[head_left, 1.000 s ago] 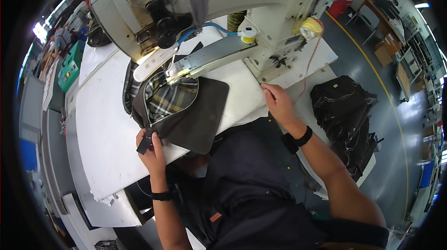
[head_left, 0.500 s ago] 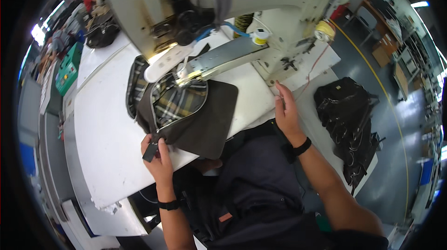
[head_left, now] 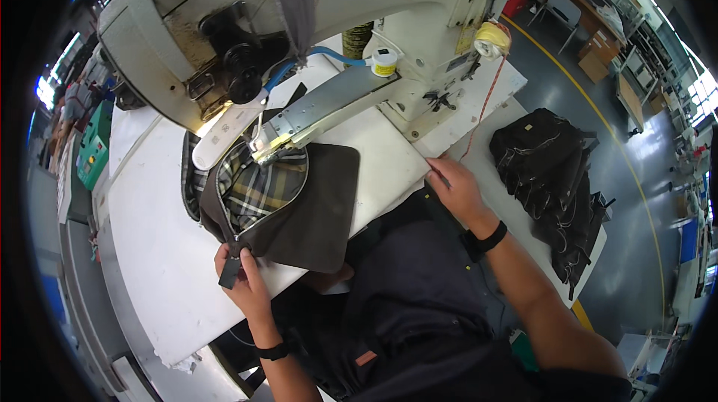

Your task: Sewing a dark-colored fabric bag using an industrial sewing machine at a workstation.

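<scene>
A dark brown fabric bag piece (head_left: 314, 215) lies on the white worktable (head_left: 157, 230), its curved zipper open round a plaid lining (head_left: 258, 189). Its upper part is under the sewing machine's presser area (head_left: 265, 144), where the stitching point is partly hidden. My left hand (head_left: 243, 286) is closed on the bag's lower zipper end, beside a dark tab (head_left: 229, 273). My right hand (head_left: 456, 192) rests its fingertips at the worktable's right edge, fingers apart and slightly bent, right of the bag.
The machine body (head_left: 411, 50) overhangs the bag, with a thread spool (head_left: 383, 64) and a red-white cord. A pile of dark bags (head_left: 542, 170) lies at right, beyond it a chair (head_left: 561, 13) and cartons (head_left: 594, 58). A green machine (head_left: 91, 148) stands at left.
My right hand was raised with straighter fingers half a second ago and now touches the table edge again. My left hand keeps hold of the zipper end. The whole view has shifted.
</scene>
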### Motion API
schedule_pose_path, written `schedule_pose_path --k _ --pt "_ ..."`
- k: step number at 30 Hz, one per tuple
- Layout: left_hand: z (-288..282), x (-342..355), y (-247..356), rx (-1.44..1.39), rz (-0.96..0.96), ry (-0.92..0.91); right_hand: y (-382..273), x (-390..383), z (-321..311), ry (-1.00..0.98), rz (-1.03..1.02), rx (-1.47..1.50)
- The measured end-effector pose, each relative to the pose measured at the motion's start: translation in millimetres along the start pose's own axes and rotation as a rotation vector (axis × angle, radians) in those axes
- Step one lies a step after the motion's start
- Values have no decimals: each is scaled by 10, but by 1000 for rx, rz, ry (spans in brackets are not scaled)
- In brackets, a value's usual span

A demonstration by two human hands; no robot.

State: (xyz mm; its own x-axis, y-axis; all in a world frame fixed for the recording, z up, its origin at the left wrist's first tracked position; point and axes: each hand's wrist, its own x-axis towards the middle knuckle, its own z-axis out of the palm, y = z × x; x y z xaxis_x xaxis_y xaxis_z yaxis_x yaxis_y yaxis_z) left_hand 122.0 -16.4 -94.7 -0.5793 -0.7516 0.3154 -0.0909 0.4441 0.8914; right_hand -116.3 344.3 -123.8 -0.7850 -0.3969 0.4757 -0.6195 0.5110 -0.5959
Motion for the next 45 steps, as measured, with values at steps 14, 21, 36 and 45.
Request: schedule_pose_path --k 14,21,36,45 --pt "9 3 21 -19 2 -25 111 124 80 -32 525 511" --pt "-5 15 60 68 43 -14 313 196 7 94 385 268" --pt "15 14 2 120 48 5 -76 -96 -98 -30 50 -169" --pt "16 14 -41 37 64 45 -79 -168 -275 -64 253 -7"
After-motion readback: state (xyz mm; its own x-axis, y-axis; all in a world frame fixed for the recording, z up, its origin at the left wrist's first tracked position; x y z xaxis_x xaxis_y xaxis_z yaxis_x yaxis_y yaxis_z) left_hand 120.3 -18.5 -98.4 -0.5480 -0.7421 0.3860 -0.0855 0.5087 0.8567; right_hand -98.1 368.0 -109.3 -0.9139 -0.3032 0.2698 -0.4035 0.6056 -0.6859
